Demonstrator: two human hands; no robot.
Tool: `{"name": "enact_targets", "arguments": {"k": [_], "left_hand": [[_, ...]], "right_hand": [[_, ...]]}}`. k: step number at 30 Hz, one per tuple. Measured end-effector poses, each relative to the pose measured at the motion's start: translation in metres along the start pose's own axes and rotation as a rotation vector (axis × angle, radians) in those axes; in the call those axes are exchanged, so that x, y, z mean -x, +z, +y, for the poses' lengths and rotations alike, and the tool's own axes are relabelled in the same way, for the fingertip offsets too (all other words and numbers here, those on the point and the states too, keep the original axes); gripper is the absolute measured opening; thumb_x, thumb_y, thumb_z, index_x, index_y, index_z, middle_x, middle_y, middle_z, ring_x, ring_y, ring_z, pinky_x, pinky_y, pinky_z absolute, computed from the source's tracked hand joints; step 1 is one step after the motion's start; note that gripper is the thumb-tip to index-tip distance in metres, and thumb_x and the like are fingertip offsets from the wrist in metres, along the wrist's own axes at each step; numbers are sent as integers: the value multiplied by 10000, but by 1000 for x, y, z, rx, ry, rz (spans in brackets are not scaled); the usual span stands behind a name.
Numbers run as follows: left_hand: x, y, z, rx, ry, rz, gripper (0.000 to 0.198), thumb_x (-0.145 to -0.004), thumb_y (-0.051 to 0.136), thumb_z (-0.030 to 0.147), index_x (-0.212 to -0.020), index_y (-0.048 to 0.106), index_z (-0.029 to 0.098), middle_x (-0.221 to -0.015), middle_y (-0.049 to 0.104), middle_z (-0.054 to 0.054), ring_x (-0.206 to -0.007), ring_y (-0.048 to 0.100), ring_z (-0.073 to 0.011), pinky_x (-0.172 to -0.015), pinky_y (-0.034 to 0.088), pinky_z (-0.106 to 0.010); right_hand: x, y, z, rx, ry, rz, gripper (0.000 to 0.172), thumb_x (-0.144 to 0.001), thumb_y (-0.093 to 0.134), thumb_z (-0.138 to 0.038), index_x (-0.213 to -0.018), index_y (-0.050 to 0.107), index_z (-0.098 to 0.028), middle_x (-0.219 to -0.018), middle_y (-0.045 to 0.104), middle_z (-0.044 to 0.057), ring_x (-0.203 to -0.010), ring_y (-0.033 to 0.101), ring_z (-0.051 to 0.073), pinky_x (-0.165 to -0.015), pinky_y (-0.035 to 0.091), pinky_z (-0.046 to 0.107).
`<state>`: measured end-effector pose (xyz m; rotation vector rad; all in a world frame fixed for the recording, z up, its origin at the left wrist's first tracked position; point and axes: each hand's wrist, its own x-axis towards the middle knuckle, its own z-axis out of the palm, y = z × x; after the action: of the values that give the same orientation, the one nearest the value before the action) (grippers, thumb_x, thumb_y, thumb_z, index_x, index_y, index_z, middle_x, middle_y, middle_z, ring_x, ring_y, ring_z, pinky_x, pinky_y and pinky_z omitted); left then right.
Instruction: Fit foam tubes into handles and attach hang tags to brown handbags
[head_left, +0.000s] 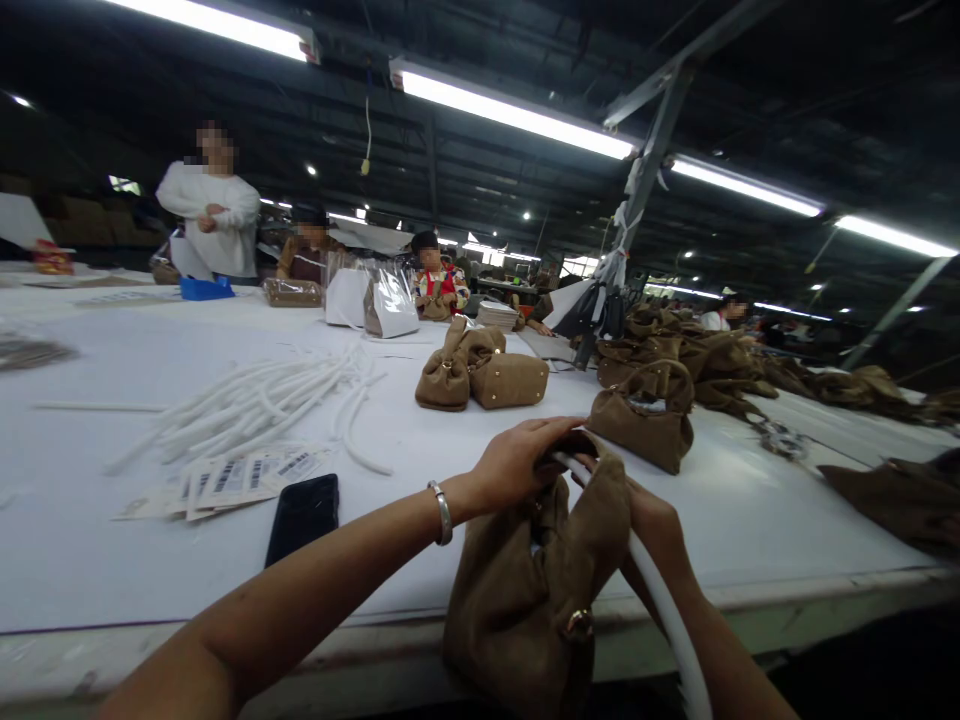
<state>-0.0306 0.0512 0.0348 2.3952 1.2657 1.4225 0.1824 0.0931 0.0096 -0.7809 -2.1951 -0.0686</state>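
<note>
A brown handbag (517, 590) with a gold ring hangs at the front edge of the table, close to me. My left hand (525, 455) is closed round the top of its handle, fingers curled over the brown material. A white foam tube (667, 600) runs along the inside of the handle, and its long end curves down to the right. My right hand (654, 518) is behind the handle, closed on the tube where it meets the brown material. The bag hides most of the right fingers.
White foam tubes (247, 405) lie heaped at left, beside barcode tags (232, 478) and a black phone (304, 518). Brown handbags (510, 380) stand mid-table; another handbag (649, 425) is at right, before a brown pile (690, 350). Several people are across the table.
</note>
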Motion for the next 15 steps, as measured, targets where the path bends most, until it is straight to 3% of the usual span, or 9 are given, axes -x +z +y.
{"name": "enact_targets", "arguments": {"k": [3, 7, 10, 15], "left_hand": [[-10, -9, 4, 55, 76, -112, 645, -816, 602, 61, -1423, 478, 242, -1351, 618, -57, -1214, 590, -215, -1055, 458, -342], [-20, -25, 1, 106, 80, -209, 515, -852, 633, 124, -1350, 563, 235, -1290, 662, -55, -1175, 621, -213, -1038, 469, -332], [-23, -31, -2, 215, 54, -283, 489, -876, 605, 125, -1352, 565, 229, -1283, 666, -55, -1161, 636, -201, -1034, 485, -317], [-24, -25, -10, 275, -3, -214, 394, -863, 617, 119, -1254, 640, 164, -1209, 701, -81, -1089, 673, -202, -983, 539, -311]], "right_hand": [[2, -5, -10, 5, -46, -27, 426, -907, 496, -277, -1305, 639, -223, -1266, 673, 90, -1110, 668, 325, -852, 588, 396], [-2, -5, -22, -129, -54, 87, 405, -939, 521, -289, -1317, 621, -187, -1310, 645, 92, -1179, 633, 292, -946, 557, 380], [0, 1, -24, -182, -17, 132, 365, -927, 557, -298, -1259, 661, -184, -1265, 676, 90, -1128, 662, 288, -914, 567, 370], [-7, 17, -21, -250, 113, 131, 358, -904, 539, -347, -1188, 690, -189, -1126, 736, 91, -1000, 702, 304, -837, 572, 395]]}}
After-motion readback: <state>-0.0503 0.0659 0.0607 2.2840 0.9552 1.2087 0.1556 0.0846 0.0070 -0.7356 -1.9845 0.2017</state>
